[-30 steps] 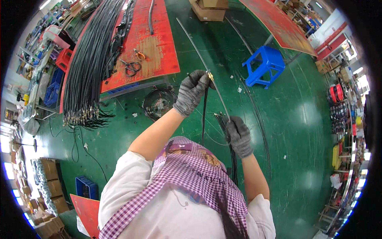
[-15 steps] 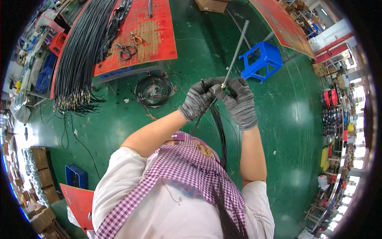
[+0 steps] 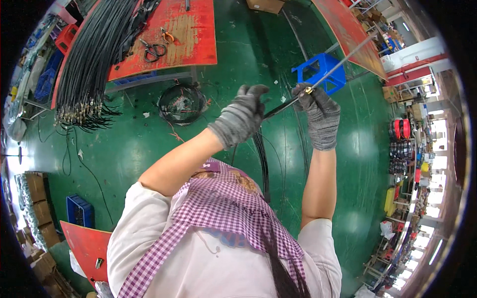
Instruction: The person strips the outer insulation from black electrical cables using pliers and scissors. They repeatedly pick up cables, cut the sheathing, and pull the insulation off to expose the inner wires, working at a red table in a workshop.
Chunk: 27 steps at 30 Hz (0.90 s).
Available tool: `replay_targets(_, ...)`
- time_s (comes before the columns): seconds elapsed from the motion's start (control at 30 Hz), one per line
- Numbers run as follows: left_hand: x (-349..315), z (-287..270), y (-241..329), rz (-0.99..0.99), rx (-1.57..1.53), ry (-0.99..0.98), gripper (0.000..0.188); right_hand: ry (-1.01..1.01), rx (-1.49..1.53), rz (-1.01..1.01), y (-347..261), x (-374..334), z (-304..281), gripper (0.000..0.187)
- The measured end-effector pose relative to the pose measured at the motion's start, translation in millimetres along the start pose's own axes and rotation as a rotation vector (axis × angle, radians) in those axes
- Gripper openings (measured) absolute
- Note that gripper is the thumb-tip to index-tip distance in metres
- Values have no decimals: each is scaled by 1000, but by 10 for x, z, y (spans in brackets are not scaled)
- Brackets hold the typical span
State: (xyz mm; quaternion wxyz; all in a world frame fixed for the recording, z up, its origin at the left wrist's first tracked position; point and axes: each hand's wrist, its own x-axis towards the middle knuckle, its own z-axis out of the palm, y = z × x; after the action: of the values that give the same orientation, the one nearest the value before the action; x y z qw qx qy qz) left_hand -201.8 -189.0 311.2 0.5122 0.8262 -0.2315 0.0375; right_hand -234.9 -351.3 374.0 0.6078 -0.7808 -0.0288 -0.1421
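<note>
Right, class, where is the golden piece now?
In the head view, right of centre, the golden piece is at the right hand, beside the grey rod.

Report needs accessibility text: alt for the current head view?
Gloved right hand holding a thin grey rod and brass-coloured fitting, with a dark strand running from there toward the gloved left hand. A blue stool stands on the green floor beyond; at upper left, black cables, scissors and pliers lie on a red table.

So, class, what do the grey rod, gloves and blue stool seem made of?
Grey rod: probably metal, dull; straight and thin, though plastic is possible.
Gloves: seemingly matte knitted fabric, with streaky grey texture.
Blue stool: likely smooth moulded plastic, given its even colour.
</note>
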Motion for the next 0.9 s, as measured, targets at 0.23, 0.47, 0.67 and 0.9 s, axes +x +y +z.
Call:
replay_targets(0.23,238,180,367,304,271,-374,33,-132,59,10,-26,-18,-177,24)
replay_targets(0.47,288,361,215,-118,-251,-637,16,-158,211,45,31,-128,-265,24)
replay_targets(0.67,182,242,532,52,63,-539,20,-141,19,-30,11,-200,-279,22)
replay_targets(0.9,79,273,637,212,227,-473,31,-161,-110,-87,-89,-276,-294,16)
